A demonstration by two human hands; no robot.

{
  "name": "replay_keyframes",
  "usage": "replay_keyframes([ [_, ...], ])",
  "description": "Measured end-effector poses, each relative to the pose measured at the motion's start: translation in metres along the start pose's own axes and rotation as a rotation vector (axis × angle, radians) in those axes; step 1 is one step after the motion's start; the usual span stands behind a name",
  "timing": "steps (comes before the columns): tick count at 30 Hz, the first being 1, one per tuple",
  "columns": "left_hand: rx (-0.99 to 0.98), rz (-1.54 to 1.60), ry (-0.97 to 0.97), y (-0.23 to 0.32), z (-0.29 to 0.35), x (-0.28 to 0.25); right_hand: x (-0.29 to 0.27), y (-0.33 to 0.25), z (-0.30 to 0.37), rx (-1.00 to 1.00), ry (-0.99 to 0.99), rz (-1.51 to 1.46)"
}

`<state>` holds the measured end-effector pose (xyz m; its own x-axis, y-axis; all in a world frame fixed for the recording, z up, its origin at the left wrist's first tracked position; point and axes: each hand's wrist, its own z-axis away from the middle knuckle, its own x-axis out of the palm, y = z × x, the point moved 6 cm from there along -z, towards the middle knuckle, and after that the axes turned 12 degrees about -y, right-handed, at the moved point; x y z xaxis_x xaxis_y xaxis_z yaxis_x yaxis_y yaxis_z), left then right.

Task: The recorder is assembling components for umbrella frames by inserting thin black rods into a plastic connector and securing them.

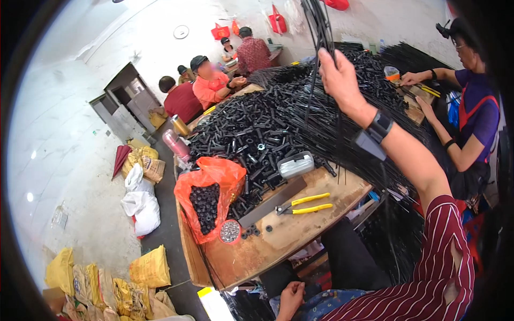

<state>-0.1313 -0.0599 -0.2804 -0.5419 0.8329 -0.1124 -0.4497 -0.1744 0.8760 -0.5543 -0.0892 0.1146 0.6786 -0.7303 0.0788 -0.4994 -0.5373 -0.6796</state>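
My right hand [342, 83] is raised above the far right of the table, with its fingers wrapped round a bundle of thin black rods [317, 27]. The bundle runs upward out of view, and some strands hang below the hand. My left hand [292, 297] rests low by my lap, its fingers curled; whatever it may hold is hidden. On the wooden table [284, 249] between them lie pliers with yellow handles [305, 204], a flat dark metal bar [272, 202] and several small black rings [254, 231].
Black tubular parts [241, 128] form a large heap, with long black rods [332, 117] beside it. An orange bag [206, 176] of black pieces, a red tub [230, 231] of small metal bits and a clear box [296, 165] stand near. A co-worker [474, 107] works at right.
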Motion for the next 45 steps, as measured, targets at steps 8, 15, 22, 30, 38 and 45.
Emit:
replay_keyframes([
  [8, 0.038, 0.061, -0.001, -0.005, 0.001, -0.007, -0.002, 0.081, 0.087, 0.085, -0.031, 0.112],
  [15, 0.043, 0.097, -0.061, 0.025, 0.004, 0.003, -0.006, 0.081, 0.112, 0.016, -0.070, 0.296],
  [22, 0.313, -0.108, -0.007, 0.119, -0.011, 0.016, -0.012, 0.102, 0.115, 0.021, -0.023, 0.313],
  [30, 0.845, -0.600, 0.059, 0.234, -0.054, 0.054, -0.016, 0.102, 0.123, 0.027, 0.002, 0.282],
  [38, 0.744, -0.875, 0.345, 0.227, -0.062, 0.051, -0.030, 0.110, 0.121, 0.093, 0.011, 0.150],
  [45, 0.659, -1.085, 0.397, 0.220, -0.083, 0.047, -0.021, 0.111, 0.124, 0.086, -0.019, 0.229],
])
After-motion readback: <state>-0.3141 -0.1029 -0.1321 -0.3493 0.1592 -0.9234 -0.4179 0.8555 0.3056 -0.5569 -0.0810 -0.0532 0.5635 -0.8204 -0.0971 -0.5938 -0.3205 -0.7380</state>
